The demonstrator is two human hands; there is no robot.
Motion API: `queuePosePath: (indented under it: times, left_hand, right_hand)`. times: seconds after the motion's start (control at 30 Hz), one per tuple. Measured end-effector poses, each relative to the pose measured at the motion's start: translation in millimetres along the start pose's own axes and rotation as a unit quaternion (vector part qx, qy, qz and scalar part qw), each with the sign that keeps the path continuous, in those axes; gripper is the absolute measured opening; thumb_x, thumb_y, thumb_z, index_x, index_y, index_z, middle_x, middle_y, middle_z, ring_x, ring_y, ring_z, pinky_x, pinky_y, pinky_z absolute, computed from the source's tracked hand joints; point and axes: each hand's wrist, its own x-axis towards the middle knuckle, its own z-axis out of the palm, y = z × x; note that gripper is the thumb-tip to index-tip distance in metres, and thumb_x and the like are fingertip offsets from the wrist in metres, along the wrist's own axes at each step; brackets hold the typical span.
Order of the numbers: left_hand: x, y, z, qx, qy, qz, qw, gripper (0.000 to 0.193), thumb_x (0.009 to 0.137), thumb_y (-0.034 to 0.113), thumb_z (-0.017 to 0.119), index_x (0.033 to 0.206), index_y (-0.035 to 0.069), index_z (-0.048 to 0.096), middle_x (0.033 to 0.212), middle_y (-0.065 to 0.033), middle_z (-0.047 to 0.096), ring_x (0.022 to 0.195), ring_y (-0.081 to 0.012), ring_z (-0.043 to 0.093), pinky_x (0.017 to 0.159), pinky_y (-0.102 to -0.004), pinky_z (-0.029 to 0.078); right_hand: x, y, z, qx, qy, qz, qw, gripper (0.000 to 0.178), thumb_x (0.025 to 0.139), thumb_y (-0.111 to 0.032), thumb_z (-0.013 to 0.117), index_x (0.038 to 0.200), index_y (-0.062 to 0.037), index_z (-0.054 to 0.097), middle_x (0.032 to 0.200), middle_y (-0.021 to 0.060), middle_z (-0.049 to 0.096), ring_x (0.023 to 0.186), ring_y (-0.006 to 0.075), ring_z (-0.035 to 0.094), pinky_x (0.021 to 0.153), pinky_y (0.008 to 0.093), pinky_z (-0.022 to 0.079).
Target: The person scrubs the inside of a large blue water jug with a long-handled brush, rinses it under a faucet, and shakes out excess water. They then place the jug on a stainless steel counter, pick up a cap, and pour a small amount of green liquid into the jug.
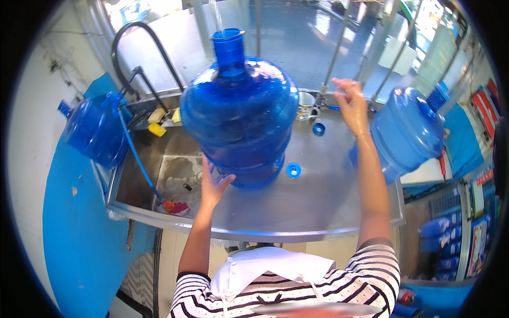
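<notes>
A large blue water jug [241,119] stands upright on the steel sink counter. A stream of water [216,18] runs down from above into its mouth. Against the jug's lower left side is my left hand [213,183], its thumb and fingers spread round the curve; some fingertips are hidden. My right hand [351,100] is raised to the right, fingers apart and nothing in it, close to a pipe with a blue-handled valve [330,107]. Two blue ring-shaped caps lie on the counter: one [293,169] beside the jug's base, the other [318,129] farther back.
A second blue jug [407,135] stands at the right under another pipe. At the left, another jug [98,130] leans beside the sink basin [177,175], above which curves a black faucet [140,25]. A yellow sponge [157,129] and a cup [306,100] sit along the back.
</notes>
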Motion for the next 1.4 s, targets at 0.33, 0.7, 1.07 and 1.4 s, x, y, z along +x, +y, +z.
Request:
queuePosePath:
  times: [0.33, 0.7, 1.07, 1.4]
  left_hand:
    - [-22.4, -38.6, 6.4, 0.073, 0.017, -0.035, 0.997, 0.119, 0.072, 0.023, 0.088, 0.157, 0.009, 0.006, 0.156, -0.0235, 0.022, 0.140, -0.0434, 0.031, 0.107, -0.0512, 0.040]
    - [-41.0, -46.0, -29.3, 0.137, -0.088, -0.093, 0.982, 0.111, 0.075, 0.024, 0.082, 0.156, 0.003, 0.009, 0.152, -0.0275, 0.032, 0.141, -0.0386, 0.034, 0.113, -0.0442, 0.033]
    - [44.9, 68.5, -275.6, 0.213, 0.136, 0.230, 0.940, 0.035, 0.080, 0.010, 0.070, 0.115, 0.009, 0.066, 0.130, -0.0156, 0.057, 0.108, -0.0272, 0.060, 0.083, -0.0353, 0.051]
    - [292.5, 160.2, -666.4, 0.367, 0.495, 0.177, 0.767, 0.090, 0.068, 0.040, 0.079, 0.133, -0.010, 0.043, 0.123, -0.0303, 0.054, 0.116, -0.0462, 0.050, 0.100, -0.0478, 0.044]
  right_hand:
    - [2.8, 44.9, -233.7, -0.484, 0.312, -0.093, 0.812, 0.040, 0.087, -0.024, 0.067, 0.127, -0.0218, 0.065, 0.121, 0.0207, 0.059, 0.119, 0.0347, 0.052, 0.102, 0.0420, 0.041]
    - [-127.6, -74.9, -79.8, -0.162, 0.068, -0.072, 0.982, 0.028, 0.090, -0.012, 0.063, 0.116, -0.0031, 0.067, 0.118, 0.0164, 0.062, 0.117, 0.0315, 0.056, 0.100, 0.0412, 0.043]
    - [-194.4, -256.2, 187.8, 0.219, -0.495, -0.056, 0.839, 0.025, 0.084, -0.004, 0.069, 0.108, -0.0100, 0.072, 0.090, 0.0115, 0.067, 0.080, 0.0293, 0.064, 0.068, 0.0383, 0.050]
    - [-180.4, -411.0, 392.8, 0.131, -0.478, -0.087, 0.864, 0.027, 0.081, -0.004, 0.068, 0.107, -0.0095, 0.069, 0.087, 0.0119, 0.063, 0.086, 0.0316, 0.063, 0.077, 0.0410, 0.052]
